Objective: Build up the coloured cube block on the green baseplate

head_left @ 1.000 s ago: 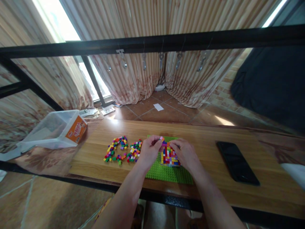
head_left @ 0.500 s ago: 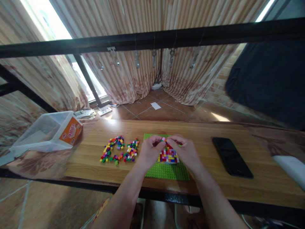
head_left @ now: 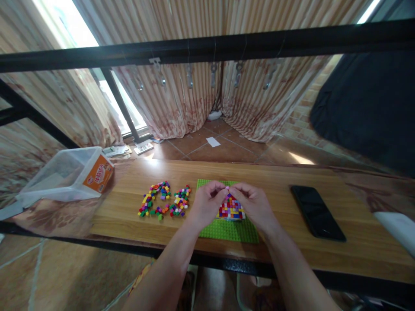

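Observation:
My left hand [head_left: 207, 203] and my right hand [head_left: 256, 204] meet over the far part of a multicoloured toy-brick structure [head_left: 231, 210]. Between their pinched fingertips shows a small pink toy brick [head_left: 227, 188]. Whether that brick is attached to the structure below, I cannot tell. The structure stands on a green studded baseplate [head_left: 228, 233], and its upper sides are partly covered by my fingers. Left of the baseplate, many loose coloured toy bricks [head_left: 180, 201] lie in a rough curve on the wooden table.
A black phone [head_left: 317, 211] lies on the wooden tabletop [head_left: 123, 216] to the right, with a white object [head_left: 394, 231] at the far right edge. At the left stands a clear plastic bin [head_left: 61, 177] with an orange label. A black bar [head_left: 201, 51] crosses beyond the table.
My fingertips have drawn closer together over the structure's top, and the pink brick now shows between them. The whole view has shifted slightly.

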A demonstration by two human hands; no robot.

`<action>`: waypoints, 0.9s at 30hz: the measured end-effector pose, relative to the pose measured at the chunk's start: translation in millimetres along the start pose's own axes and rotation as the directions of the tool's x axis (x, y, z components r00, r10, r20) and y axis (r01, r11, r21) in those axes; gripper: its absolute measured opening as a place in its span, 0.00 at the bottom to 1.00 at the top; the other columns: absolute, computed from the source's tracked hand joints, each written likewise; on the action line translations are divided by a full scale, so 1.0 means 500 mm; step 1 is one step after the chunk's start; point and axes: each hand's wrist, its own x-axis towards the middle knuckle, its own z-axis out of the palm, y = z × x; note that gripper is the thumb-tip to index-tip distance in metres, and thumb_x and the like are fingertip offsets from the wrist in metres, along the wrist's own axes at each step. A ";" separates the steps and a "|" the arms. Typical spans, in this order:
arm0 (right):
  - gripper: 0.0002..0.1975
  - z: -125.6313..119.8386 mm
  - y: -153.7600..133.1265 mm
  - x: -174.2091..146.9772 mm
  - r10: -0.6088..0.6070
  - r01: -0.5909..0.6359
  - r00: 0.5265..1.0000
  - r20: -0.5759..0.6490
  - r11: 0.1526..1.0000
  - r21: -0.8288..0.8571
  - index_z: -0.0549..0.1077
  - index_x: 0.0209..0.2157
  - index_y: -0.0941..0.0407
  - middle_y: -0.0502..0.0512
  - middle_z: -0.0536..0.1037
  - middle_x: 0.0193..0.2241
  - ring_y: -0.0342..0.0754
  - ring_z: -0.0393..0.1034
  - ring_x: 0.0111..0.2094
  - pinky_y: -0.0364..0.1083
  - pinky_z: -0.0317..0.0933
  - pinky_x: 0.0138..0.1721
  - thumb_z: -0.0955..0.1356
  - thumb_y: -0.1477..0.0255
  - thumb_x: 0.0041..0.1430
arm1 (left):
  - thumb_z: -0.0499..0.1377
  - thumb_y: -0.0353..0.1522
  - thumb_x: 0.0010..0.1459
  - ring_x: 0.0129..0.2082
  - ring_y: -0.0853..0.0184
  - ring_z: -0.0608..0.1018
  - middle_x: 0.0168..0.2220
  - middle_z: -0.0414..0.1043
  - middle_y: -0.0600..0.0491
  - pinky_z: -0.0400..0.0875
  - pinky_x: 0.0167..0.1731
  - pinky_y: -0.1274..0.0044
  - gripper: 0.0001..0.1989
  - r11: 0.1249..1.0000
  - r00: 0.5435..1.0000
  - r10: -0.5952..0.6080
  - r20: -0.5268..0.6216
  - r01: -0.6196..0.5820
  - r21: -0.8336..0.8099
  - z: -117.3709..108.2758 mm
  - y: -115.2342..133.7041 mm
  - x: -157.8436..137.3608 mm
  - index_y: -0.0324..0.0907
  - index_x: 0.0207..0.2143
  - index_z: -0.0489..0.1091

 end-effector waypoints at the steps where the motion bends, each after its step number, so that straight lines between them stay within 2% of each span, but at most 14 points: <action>1: 0.17 0.001 -0.001 -0.001 0.011 -0.011 1.000 -0.001 1.000 0.003 0.81 0.30 0.56 0.53 0.80 0.27 0.47 0.70 0.29 0.46 0.62 0.33 0.71 0.56 0.55 | 0.61 0.34 0.56 0.23 0.73 0.69 0.22 0.69 0.57 0.63 0.26 0.80 0.08 1.000 1.000 0.011 0.000 -0.011 0.013 0.000 0.001 0.000 0.38 0.30 0.73; 5: 0.18 0.003 -0.001 0.000 0.068 -0.069 0.998 0.016 0.994 0.084 0.80 0.28 0.57 0.53 0.79 0.24 0.46 0.69 0.26 0.45 0.62 0.30 0.72 0.55 0.52 | 0.61 0.34 0.56 0.23 0.73 0.69 0.22 0.69 0.57 0.63 0.26 0.80 0.07 0.999 0.999 0.040 0.016 -0.040 0.013 0.000 0.002 -0.001 0.38 0.29 0.73; 8: 0.16 -0.006 0.002 0.004 0.066 -0.065 0.998 -0.007 0.990 0.124 0.81 0.29 0.56 0.53 0.81 0.26 0.47 0.72 0.27 0.46 0.64 0.31 0.73 0.56 0.51 | 0.62 0.35 0.55 0.23 0.73 0.69 0.22 0.70 0.57 0.64 0.26 0.80 0.08 1.000 1.000 0.018 0.006 -0.018 -0.026 -0.004 0.000 0.003 0.38 0.29 0.73; 10: 0.14 -0.017 0.007 0.007 0.008 -0.005 0.998 -0.063 0.999 0.046 0.81 0.29 0.54 0.54 0.82 0.29 0.49 0.74 0.31 0.47 0.65 0.34 0.72 0.58 0.52 | 0.63 0.36 0.54 0.23 0.73 0.70 0.23 0.70 0.57 0.65 0.27 0.80 0.08 0.998 0.999 -0.003 -0.050 0.000 -0.061 -0.008 0.000 0.006 0.38 0.29 0.73; 12: 0.11 -0.031 0.013 0.011 -0.092 0.078 0.990 -0.109 0.989 -0.129 0.82 0.29 0.53 0.54 0.82 0.32 0.50 0.74 0.35 0.49 0.65 0.39 0.71 0.61 0.55 | 0.64 0.37 0.53 0.24 0.73 0.71 0.24 0.71 0.57 0.67 0.28 0.80 0.09 0.994 0.992 -0.026 -0.126 0.013 -0.106 -0.013 0.000 0.010 0.39 0.29 0.73; 14: 0.11 -0.042 0.020 0.013 -0.177 0.139 0.979 -0.103 0.944 -0.298 0.82 0.29 0.52 0.54 0.82 0.33 0.51 0.74 0.38 0.51 0.64 0.43 0.69 0.62 0.57 | 0.65 0.38 0.51 0.24 0.73 0.72 0.24 0.71 0.57 0.68 0.28 0.80 0.10 0.990 0.981 -0.051 -0.189 0.024 -0.139 -0.017 0.001 0.012 0.39 0.28 0.74; 16: 0.11 -0.048 0.029 0.015 -0.211 0.171 0.975 -0.066 0.908 -0.382 0.82 0.30 0.51 0.54 0.81 0.34 0.52 0.74 0.39 0.51 0.64 0.45 0.69 0.62 0.58 | 0.66 0.38 0.50 0.24 0.74 0.72 0.24 0.71 0.57 0.68 0.28 0.80 0.11 0.988 0.972 -0.068 -0.224 0.035 -0.152 -0.021 0.003 0.013 0.39 0.28 0.74; 20: 0.11 -0.042 0.045 0.019 -0.212 0.188 0.977 -0.011 0.886 -0.425 0.82 0.31 0.50 0.54 0.80 0.34 0.52 0.73 0.39 0.52 0.64 0.45 0.70 0.61 0.58 | 0.67 0.38 0.50 0.23 0.74 0.71 0.23 0.71 0.57 0.68 0.27 0.81 0.11 0.981 0.968 -0.097 -0.232 0.054 -0.186 -0.025 0.008 0.014 0.39 0.27 0.74; 27: 0.08 -0.030 0.058 0.025 -0.214 0.191 0.977 0.006 0.861 -0.472 0.82 0.30 0.49 0.54 0.79 0.33 0.53 0.72 0.39 0.53 0.63 0.45 0.71 0.62 0.56 | 0.67 0.37 0.49 0.23 0.75 0.71 0.23 0.71 0.57 0.68 0.26 0.81 0.10 0.978 0.967 -0.110 -0.228 0.065 -0.197 -0.027 0.007 0.015 0.38 0.27 0.74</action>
